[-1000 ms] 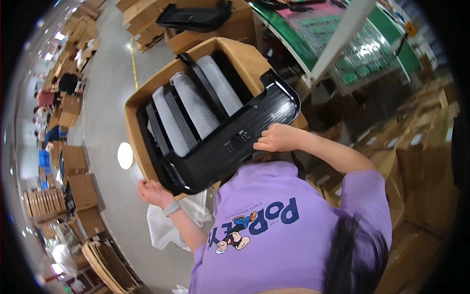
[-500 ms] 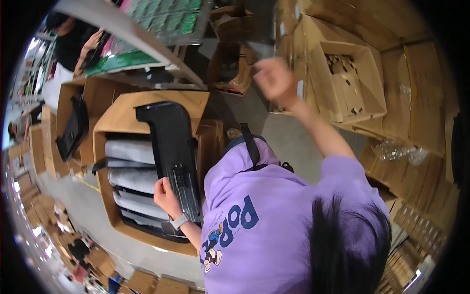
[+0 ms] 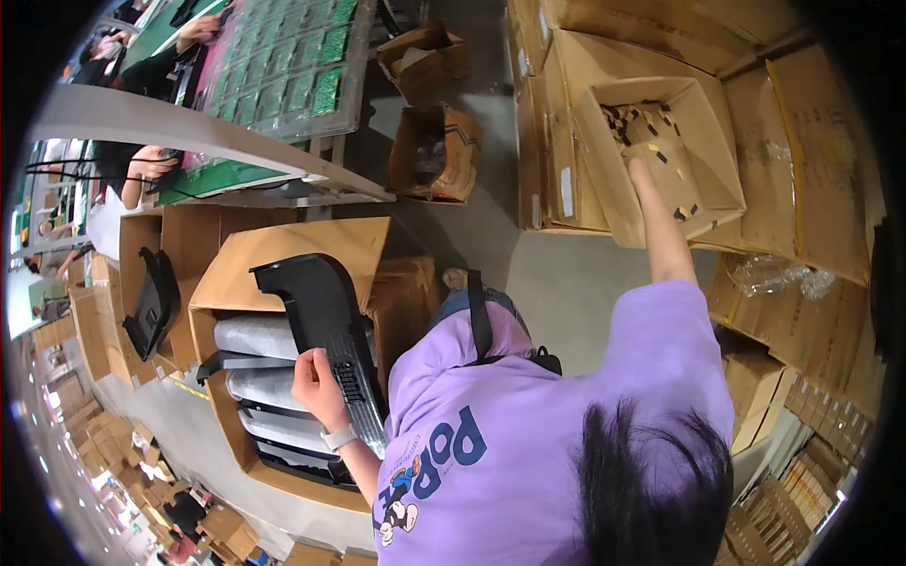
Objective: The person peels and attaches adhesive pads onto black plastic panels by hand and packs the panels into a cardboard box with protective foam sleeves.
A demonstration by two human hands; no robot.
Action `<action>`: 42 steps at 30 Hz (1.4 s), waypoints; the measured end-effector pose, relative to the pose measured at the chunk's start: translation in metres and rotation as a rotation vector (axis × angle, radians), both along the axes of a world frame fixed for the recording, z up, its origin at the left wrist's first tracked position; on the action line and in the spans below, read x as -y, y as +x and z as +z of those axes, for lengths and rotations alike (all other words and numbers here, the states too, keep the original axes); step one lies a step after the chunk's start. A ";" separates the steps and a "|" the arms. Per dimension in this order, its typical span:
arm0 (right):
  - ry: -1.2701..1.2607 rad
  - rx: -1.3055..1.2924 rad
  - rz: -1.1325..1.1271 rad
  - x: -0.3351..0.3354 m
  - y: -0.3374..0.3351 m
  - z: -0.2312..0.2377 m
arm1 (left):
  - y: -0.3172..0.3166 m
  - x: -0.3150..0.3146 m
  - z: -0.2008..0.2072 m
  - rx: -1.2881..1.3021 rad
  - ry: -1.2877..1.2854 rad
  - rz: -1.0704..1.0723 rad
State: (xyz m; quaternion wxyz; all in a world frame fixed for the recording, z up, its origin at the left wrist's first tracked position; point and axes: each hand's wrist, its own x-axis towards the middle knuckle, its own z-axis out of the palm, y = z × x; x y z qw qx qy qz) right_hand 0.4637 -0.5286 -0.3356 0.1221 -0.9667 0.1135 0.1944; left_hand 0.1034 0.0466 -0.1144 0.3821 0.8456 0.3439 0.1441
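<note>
My left hand is closed on the edge of a long black plastic panel with a curved end and a ribbed or slotted patch. The panel stands tilted over an open carton that holds several grey-wrapped pieces. At the right, my right hand reaches down into a cardboard box. Its fingers are hidden from view. Small black and tan pieces lie scattered in that box.
Another carton at the left holds a similar black panel. A metal-framed workbench carries clear trays with green pieces; other people's hands are at it. Two small open cartons stand on the floor ahead. Crumpled clear plastic lies at the right.
My right hand has moved from above the floor, rightward into the box of small pieces. The left hand keeps hold of the black panel. The whole view has shifted slightly.
</note>
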 end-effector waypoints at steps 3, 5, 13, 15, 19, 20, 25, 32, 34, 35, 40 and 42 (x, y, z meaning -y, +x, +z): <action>0.023 -0.005 -0.069 0.002 -0.001 -0.009 | 0.001 0.005 0.002 0.020 -0.003 0.029; -0.033 0.141 -0.094 -0.005 -0.009 -0.010 | -0.004 0.007 -0.001 0.046 0.005 0.044; 0.061 0.224 -0.271 0.005 -0.027 -0.001 | 0.003 0.008 -0.018 0.115 0.003 0.016; -0.007 0.287 -0.288 0.000 -0.025 0.004 | 0.010 0.012 -0.015 0.135 0.000 0.004; 0.249 0.283 -0.557 -0.013 -0.013 0.049 | 0.027 0.017 -0.008 0.161 -0.028 -0.056; 0.247 0.293 -0.553 -0.022 -0.010 0.065 | 0.033 0.018 -0.004 0.144 -0.048 -0.061; 1.149 0.479 -0.264 -0.162 -0.024 0.182 | 0.055 0.032 0.015 0.202 -0.164 -0.103; 1.666 -0.297 0.369 -0.370 -0.145 0.290 | 0.058 0.058 0.077 0.287 -0.507 -0.178; 1.672 -0.464 0.526 -0.400 -0.175 0.298 | 0.047 0.055 0.085 0.400 -0.563 -0.175; 1.709 -0.588 0.536 -0.411 -0.187 0.295 | 0.036 0.053 0.084 0.456 -0.602 -0.167; 1.725 -0.947 0.604 -0.456 -0.223 0.290 | -0.017 0.044 0.080 0.610 -0.536 0.034; 1.670 -1.101 0.663 -0.470 -0.230 0.287 | -0.029 0.043 0.069 0.716 -0.535 0.109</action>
